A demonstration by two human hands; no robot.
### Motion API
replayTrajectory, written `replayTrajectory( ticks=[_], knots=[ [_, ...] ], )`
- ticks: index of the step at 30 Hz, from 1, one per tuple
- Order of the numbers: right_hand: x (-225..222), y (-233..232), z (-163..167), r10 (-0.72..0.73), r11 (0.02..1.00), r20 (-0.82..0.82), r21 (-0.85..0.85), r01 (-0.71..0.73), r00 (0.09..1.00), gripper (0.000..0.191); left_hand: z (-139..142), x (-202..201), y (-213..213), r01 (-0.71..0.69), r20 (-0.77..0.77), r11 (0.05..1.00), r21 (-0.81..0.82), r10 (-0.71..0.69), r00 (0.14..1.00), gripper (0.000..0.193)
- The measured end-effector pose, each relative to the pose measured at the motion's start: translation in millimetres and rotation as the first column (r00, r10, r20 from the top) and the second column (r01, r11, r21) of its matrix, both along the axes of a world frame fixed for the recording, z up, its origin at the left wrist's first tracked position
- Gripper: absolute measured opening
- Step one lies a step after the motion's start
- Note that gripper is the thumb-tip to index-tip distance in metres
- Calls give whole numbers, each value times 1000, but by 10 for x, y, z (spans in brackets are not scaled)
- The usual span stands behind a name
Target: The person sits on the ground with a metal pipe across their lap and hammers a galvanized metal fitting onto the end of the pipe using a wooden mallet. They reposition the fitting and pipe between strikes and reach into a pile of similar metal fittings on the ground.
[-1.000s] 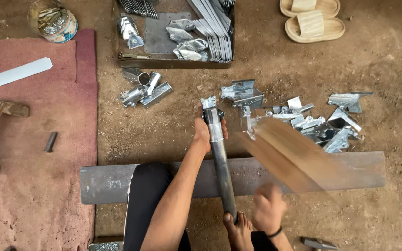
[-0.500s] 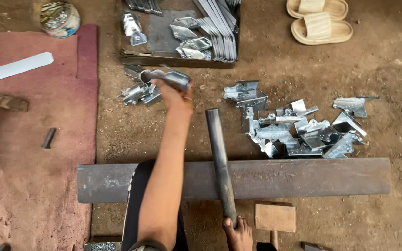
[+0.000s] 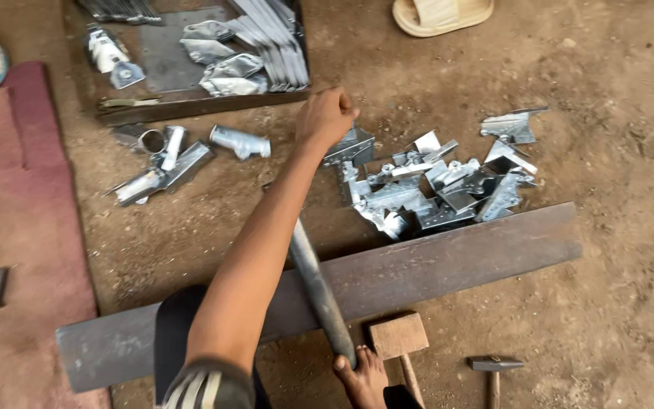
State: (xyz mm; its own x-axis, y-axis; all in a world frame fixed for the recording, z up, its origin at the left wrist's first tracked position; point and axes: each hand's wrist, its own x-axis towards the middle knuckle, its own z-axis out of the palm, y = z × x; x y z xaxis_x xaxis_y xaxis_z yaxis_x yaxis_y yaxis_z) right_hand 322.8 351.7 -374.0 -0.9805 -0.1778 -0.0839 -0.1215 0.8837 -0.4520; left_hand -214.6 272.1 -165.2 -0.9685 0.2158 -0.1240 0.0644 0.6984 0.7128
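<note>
- Partly, the left hand hides what it grips: its fingers are curled shut over a folded galvanised metal bracket at the near edge of the bracket pile, and only the bracket's lower corner shows under the knuckles.
- Only the fingertips of the right hand show at the bottom edge of the frame; they close round the lower end of a grey steel rod, while the rest of that hand is cut off.
- The left forearm crosses over the rod's upper stretch, so its far end cannot be made out.
- The rod's long axis runs from the right hand near the viewer up and slightly left, away from the viewer, lying across a long flat steel bar on the dirt floor.
- A wooden mallet lies just right of the rod's lower end, its handle running out of frame; a small steel hammer lies further right, its handle likewise cut off.
</note>
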Motion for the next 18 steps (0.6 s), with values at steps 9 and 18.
replayTrajectory(
  ticks=[9, 18],
  knots=[
    [-81, 101, -260, -31, 997, 78, 77, 25, 997, 54, -836, -808, 638, 456, 282, 750, -480, -360, 889, 42],
    [-9, -35, -177, -286, 958, 265, 53, 282, 921, 65, -252, -82, 459, 718, 391, 631, -292, -607, 692, 78]
  ],
)
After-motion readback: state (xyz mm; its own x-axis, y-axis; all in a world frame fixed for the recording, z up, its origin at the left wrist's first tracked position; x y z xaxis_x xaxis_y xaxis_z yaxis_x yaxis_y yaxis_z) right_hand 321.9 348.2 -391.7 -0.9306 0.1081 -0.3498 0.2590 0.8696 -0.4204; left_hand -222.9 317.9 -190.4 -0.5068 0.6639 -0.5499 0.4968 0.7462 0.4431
